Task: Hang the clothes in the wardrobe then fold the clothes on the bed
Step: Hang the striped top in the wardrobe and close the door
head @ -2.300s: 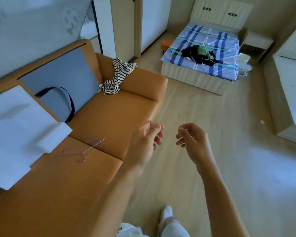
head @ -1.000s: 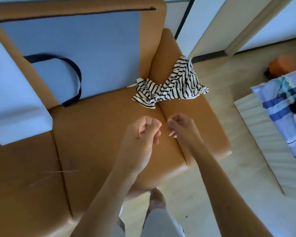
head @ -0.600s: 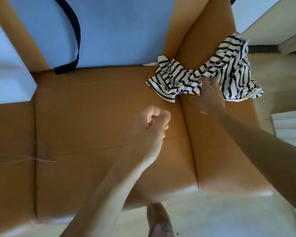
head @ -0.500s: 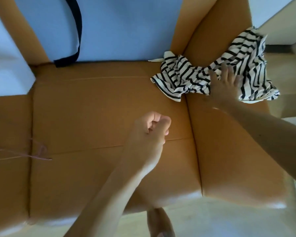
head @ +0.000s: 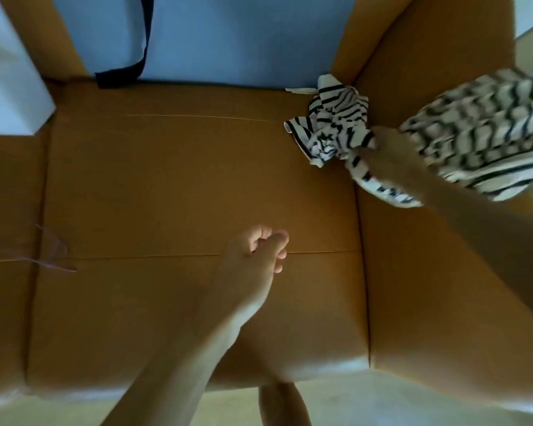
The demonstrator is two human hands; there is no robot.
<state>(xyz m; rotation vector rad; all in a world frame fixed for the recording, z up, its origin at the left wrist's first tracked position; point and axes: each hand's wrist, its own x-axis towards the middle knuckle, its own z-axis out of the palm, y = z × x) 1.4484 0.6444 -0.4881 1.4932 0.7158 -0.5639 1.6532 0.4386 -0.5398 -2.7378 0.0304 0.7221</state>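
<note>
A black-and-white striped garment (head: 480, 130) lies bunched over the right armrest and seat corner of the brown sofa (head: 197, 186). My right hand (head: 391, 158) grips the middle of this garment, and the cloth is blurred. My left hand (head: 256, 256) hovers over the seat cushion with its fingers loosely curled, holding nothing. A thin pink wire hanger (head: 53, 253) rests on the seat at the far left.
A pale blue bag (head: 243, 35) with a dark strap (head: 136, 56) leans against the sofa back. A white sheet (head: 10, 72) covers the upper left. Pale floor runs along the bottom edge, where my foot (head: 280, 404) shows.
I walked to the sofa and bent over it. My right hand reached out to the striped garment, lay flat on it, and now grips it and pulls it up.
</note>
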